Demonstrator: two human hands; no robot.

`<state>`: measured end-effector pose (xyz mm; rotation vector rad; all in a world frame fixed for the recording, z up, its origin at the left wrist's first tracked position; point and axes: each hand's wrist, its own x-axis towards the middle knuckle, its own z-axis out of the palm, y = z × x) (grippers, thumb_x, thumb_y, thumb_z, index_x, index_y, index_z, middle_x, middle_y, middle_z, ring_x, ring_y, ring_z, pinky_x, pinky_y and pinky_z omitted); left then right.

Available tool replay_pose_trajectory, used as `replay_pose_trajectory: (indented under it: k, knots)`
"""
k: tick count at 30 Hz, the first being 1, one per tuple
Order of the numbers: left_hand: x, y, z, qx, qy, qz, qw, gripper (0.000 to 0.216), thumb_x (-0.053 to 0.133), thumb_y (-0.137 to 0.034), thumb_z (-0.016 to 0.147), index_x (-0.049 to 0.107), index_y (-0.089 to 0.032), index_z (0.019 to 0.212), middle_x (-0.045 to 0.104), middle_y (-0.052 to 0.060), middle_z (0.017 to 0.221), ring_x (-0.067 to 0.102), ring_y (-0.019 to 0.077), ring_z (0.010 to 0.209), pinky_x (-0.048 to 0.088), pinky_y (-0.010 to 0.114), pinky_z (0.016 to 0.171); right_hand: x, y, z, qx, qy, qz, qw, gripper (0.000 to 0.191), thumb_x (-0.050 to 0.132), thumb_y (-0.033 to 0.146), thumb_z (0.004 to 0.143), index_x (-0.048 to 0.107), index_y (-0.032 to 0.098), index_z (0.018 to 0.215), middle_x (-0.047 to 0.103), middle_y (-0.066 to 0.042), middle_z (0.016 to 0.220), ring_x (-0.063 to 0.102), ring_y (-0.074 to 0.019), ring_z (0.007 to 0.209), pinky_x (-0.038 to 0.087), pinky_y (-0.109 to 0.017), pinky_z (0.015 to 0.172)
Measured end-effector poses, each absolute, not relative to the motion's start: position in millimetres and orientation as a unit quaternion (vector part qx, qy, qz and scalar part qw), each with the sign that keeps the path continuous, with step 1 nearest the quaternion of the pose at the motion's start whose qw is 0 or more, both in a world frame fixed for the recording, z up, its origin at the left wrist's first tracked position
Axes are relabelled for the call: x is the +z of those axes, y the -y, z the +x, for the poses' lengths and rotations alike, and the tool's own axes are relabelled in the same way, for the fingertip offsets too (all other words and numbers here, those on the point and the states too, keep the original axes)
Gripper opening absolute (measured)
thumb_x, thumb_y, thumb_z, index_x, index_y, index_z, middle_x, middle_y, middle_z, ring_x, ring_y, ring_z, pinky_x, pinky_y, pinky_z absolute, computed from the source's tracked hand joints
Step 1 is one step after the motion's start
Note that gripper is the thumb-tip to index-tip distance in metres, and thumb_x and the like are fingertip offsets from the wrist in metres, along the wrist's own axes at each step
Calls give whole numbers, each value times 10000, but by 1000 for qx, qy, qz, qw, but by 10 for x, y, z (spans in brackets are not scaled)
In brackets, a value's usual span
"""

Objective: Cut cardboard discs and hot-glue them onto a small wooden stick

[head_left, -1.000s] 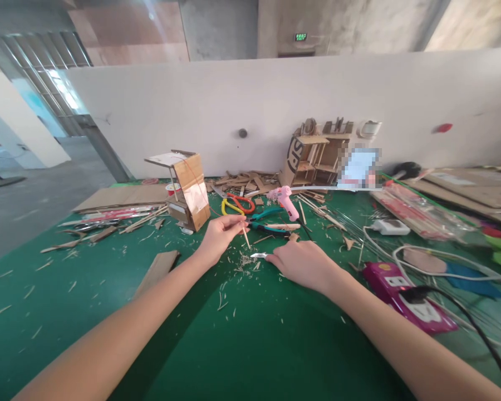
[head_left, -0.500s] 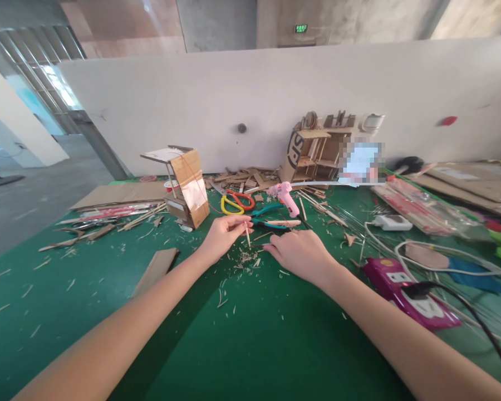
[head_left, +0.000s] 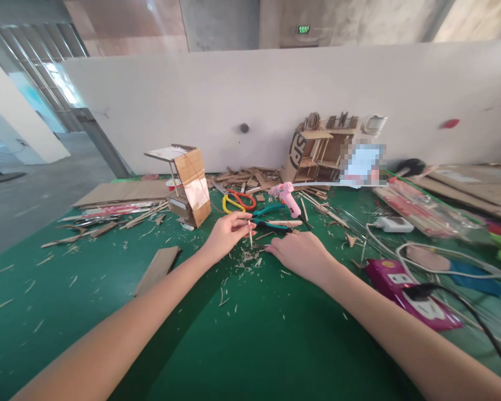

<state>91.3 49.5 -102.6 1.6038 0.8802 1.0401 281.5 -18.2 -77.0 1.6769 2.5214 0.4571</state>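
Observation:
My left hand [head_left: 226, 233] is closed in a pinch on a thin wooden stick [head_left: 250, 235], which points down at the green mat [head_left: 250, 345]. My right hand [head_left: 301, 253] rests on the mat just right of it, fingers pressed together round a small blade whose dark tip [head_left: 258, 245] barely shows past the fingertips. A little heap of wood shavings [head_left: 246, 258] lies between and below the two hands. Teal pliers [head_left: 266, 218] lie just beyond the fingers.
Behind the hands are yellow and red scissors [head_left: 234, 201], a pink glue gun [head_left: 287, 199] and a cardboard model [head_left: 190, 186]. A cardboard shelf [head_left: 317, 151] stands at the wall. A purple power strip [head_left: 404, 295] with cables lies right, a wood plank [head_left: 156, 270] left.
My right hand has slid forward and left towards the stick, and the bright blade seen a second ago is now mostly hidden. My left hand lowered the stick slightly.

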Motion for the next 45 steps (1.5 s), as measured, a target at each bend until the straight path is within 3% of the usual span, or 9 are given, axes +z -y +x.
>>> replay_pose_trajectory:
  k: [22,45]
  knots:
    - [-1044,-525,924,451,-376,644,490,285,687,-313,755,614,-131,963,715,86,890,705,200,795,566,359,799,-762,230,2821,139,-809,570,21,448,308,427,963,667,173,879,685,-105,689,669,-227,706,398,-263,579]
    - [-1037,-517,933,470,-377,626,495,270,719,-324,720,624,-139,892,710,54,812,703,196,754,569,365,784,-735,168,2793,134,-825,547,46,423,354,386,959,680,170,797,691,-96,655,680,-253,615,441,-290,524]
